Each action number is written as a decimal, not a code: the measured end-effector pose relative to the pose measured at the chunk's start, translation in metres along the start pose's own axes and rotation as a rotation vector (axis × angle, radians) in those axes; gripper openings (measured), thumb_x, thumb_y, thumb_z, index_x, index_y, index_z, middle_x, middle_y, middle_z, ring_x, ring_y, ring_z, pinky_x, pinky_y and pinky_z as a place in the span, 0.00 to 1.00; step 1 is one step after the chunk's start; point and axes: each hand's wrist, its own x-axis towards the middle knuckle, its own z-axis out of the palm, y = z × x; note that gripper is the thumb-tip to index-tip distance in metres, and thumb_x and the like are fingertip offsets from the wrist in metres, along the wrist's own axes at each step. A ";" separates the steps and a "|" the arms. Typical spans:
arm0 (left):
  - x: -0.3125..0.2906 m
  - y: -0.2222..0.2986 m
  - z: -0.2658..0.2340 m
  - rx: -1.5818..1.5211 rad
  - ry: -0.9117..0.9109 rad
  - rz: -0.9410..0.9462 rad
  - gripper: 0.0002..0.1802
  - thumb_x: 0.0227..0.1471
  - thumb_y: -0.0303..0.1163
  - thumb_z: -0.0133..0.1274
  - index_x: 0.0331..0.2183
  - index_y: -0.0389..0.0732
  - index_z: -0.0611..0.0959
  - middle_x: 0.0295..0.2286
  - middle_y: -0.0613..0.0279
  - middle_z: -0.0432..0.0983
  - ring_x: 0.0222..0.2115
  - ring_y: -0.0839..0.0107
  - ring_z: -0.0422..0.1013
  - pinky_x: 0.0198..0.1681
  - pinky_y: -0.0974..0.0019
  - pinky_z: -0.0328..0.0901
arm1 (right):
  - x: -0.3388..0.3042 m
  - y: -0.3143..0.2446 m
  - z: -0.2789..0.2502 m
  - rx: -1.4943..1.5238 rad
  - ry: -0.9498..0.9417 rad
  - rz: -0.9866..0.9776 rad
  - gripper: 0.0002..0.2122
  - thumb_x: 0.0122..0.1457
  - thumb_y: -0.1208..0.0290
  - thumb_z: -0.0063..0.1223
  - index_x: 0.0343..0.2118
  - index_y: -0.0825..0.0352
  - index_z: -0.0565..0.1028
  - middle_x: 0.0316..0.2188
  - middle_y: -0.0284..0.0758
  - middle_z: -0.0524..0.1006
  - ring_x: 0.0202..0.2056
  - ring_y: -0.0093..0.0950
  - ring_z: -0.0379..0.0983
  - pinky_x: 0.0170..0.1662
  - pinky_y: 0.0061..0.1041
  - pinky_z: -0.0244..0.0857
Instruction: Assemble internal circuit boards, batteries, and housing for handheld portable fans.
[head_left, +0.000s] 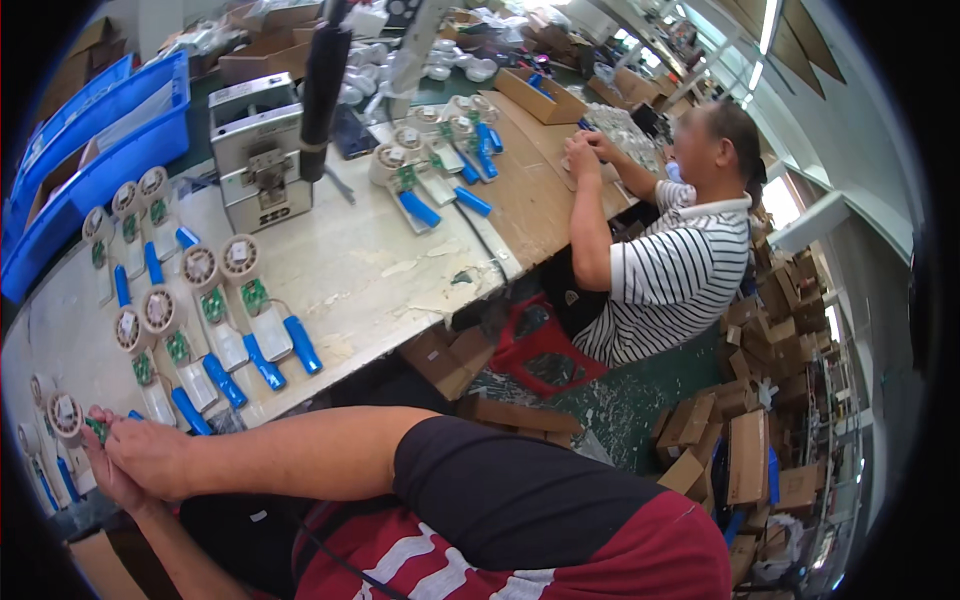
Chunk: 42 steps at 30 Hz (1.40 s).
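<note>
At the far left edge of the bench, both my hands are together on a small fan unit (66, 414) with a round whitish head and a green circuit board (97, 428). My left hand (115, 482) is closed around it from below, partly covered by the other hand. The fingers of my right hand (152, 455) are pinched at the board; what lies between their tips is hidden. Similar fan units (160, 310) stand in rows beside my hands, each with a green board, a whitish handle part and a blue wrapped battery (222, 380).
A metal machine (262, 160) stands on the worn bench (370, 285), near blue bins (150, 115). More fan units (405, 165) lie beyond it. A co-worker in a striped shirt (680, 255) sits at right on a red stool (540, 350). Cardboard boxes (750, 455) are piled on the floor.
</note>
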 end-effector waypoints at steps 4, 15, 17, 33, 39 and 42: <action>0.012 -0.063 0.084 0.012 0.094 -0.038 0.23 0.74 0.46 0.40 0.57 0.40 0.74 0.50 0.54 0.75 0.53 0.62 0.70 0.58 0.50 0.65 | 0.009 0.004 -0.037 0.046 -0.089 0.195 0.05 0.51 0.75 0.59 0.30 0.68 0.81 0.34 0.54 0.80 0.36 0.54 0.79 0.43 0.47 0.74; 0.017 -0.039 0.115 -0.060 0.184 0.264 0.16 0.71 0.41 0.48 0.43 0.36 0.77 0.38 0.58 0.76 0.41 0.68 0.74 0.50 0.62 0.69 | 0.012 0.001 -0.070 -0.365 -0.051 -0.066 0.04 0.57 0.72 0.55 0.32 0.67 0.78 0.34 0.44 0.80 0.38 0.47 0.79 0.42 0.45 0.73; 0.016 -0.037 0.114 -0.085 0.173 0.251 0.15 0.71 0.41 0.48 0.47 0.39 0.75 0.39 0.58 0.76 0.42 0.67 0.73 0.52 0.60 0.69 | 0.019 0.000 -0.067 -0.513 -0.160 -0.197 0.05 0.58 0.70 0.55 0.30 0.65 0.78 0.33 0.42 0.80 0.34 0.43 0.81 0.38 0.43 0.75; 0.017 -0.030 0.118 -0.182 0.180 0.212 0.17 0.69 0.44 0.52 0.46 0.39 0.75 0.37 0.57 0.73 0.38 0.66 0.70 0.47 0.60 0.69 | -0.042 -0.028 -0.089 -0.516 -0.575 -0.085 0.07 0.57 0.67 0.62 0.30 0.64 0.79 0.27 0.41 0.78 0.31 0.46 0.78 0.36 0.46 0.72; 0.012 0.003 0.153 -0.067 0.019 0.209 0.27 0.67 0.49 0.54 0.56 0.39 0.73 0.37 0.59 0.73 0.38 0.68 0.69 0.44 0.63 0.67 | -0.037 -0.022 -0.089 -0.253 0.031 0.101 0.15 0.58 0.69 0.62 0.46 0.68 0.80 0.37 0.44 0.82 0.40 0.48 0.79 0.43 0.43 0.73; 0.010 0.015 0.170 -0.068 -0.045 0.191 0.33 0.66 0.49 0.55 0.62 0.38 0.69 0.37 0.60 0.72 0.38 0.67 0.69 0.44 0.61 0.66 | -0.030 -0.023 -0.084 -0.106 -0.083 0.236 0.19 0.58 0.70 0.61 0.52 0.68 0.78 0.42 0.48 0.82 0.38 0.46 0.81 0.43 0.40 0.74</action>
